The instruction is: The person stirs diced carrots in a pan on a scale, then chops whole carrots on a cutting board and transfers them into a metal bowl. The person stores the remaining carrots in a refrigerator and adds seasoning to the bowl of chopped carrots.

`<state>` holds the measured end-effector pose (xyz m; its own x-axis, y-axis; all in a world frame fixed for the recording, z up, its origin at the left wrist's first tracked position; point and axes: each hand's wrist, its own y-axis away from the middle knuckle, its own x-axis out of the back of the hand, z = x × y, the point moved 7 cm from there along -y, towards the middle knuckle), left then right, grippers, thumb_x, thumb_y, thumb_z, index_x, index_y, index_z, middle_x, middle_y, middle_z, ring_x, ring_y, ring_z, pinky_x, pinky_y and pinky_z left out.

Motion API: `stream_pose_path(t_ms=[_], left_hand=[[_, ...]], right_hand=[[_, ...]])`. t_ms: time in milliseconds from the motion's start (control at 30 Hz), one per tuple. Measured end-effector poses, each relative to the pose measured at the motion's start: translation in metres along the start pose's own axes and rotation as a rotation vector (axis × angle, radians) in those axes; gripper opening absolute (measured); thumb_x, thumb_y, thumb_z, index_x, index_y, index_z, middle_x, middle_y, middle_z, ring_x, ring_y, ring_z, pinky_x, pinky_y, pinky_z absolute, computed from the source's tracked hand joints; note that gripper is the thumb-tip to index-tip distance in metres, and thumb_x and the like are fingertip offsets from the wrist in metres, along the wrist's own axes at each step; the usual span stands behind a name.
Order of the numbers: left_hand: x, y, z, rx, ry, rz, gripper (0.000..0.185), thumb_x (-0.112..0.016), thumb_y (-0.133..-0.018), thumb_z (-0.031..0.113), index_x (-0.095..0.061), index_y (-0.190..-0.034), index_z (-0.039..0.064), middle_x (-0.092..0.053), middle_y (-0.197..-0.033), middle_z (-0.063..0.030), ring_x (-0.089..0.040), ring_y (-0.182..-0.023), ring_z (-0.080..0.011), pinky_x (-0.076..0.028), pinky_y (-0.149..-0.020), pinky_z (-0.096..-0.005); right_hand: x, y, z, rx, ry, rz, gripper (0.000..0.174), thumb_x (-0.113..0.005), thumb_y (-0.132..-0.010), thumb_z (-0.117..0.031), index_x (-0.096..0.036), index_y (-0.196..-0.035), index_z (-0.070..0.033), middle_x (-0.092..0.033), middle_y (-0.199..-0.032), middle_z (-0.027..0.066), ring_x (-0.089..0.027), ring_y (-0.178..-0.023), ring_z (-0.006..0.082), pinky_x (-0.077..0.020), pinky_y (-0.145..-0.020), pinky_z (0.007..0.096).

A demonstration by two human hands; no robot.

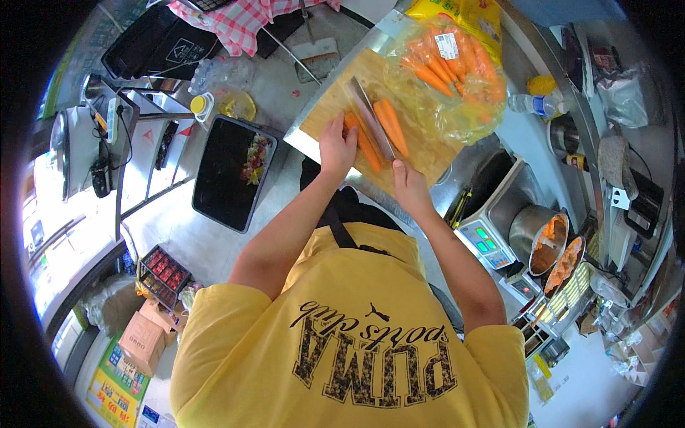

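On the wooden cutting board point(337, 128) lie two carrot pieces. My left hand point(338, 147) holds the slimmer left carrot piece point(365, 143) against the board, fingertips at its far end and thumb along its side. In my right hand point(411, 186) is the handle of a kitchen knife point(371, 119), mostly covered by my fingers. Its long blade points away from me between that piece and the thicker right carrot piece point(390, 126). Whether the blade touches either piece I cannot tell. A clear plastic bag of carrots point(444, 59) rests on the board's far right part.
Right of me stand a digital scale point(484, 241), a metal pot with orange food point(541, 241) and a tray of orange shreds point(564, 265). A black bin point(222, 176) with scraps stands at left. A water bottle point(535, 104) lies beyond the bag.
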<state>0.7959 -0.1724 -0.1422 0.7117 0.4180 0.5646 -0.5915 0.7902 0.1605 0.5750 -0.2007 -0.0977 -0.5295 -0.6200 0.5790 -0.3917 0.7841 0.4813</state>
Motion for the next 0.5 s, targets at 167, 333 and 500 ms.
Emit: stream_pose_path(t_ms=[167,333,500], left_hand=[[-0.003,0.001,0.000,0.062,0.000,0.008,0.054,-0.073,-0.094,0.014,-0.060,-0.144,-0.001,-0.066,-0.103,-0.0198,-0.067,-0.091,-0.0367,-0.054,-0.082,-0.0470],[0.000,0.005,-0.001,0.030,0.030,0.055,0.049,-0.069,-0.095,0.011,-0.060,-0.143,0.000,-0.065,-0.105,-0.0206,-0.066,-0.095,-0.0378,-0.054,-0.086,-0.0480],[0.000,0.007,-0.001,0.037,0.016,0.039,0.046,-0.066,-0.097,0.009,-0.061,-0.141,0.002,-0.065,-0.105,-0.0216,-0.066,-0.096,-0.0400,-0.054,-0.087,-0.0489]], right_hand=[[0.013,0.023,-0.011,-0.024,0.019,-0.020,0.052,-0.041,-0.113,-0.045,-0.065,-0.107,0.000,-0.069,-0.095,0.0345,-0.065,-0.095,0.0571,-0.0502,-0.082,0.0621],[0.013,0.037,-0.006,-0.013,0.062,-0.040,0.049,-0.041,-0.113,-0.043,-0.063,-0.105,0.000,-0.067,-0.092,0.0352,-0.065,-0.093,0.0574,-0.0498,-0.079,0.0625],[0.009,0.042,0.003,-0.066,0.010,-0.103,0.051,-0.042,-0.114,-0.044,-0.063,-0.106,0.002,-0.068,-0.094,0.0355,-0.065,-0.094,0.0579,-0.0507,-0.080,0.0613]])
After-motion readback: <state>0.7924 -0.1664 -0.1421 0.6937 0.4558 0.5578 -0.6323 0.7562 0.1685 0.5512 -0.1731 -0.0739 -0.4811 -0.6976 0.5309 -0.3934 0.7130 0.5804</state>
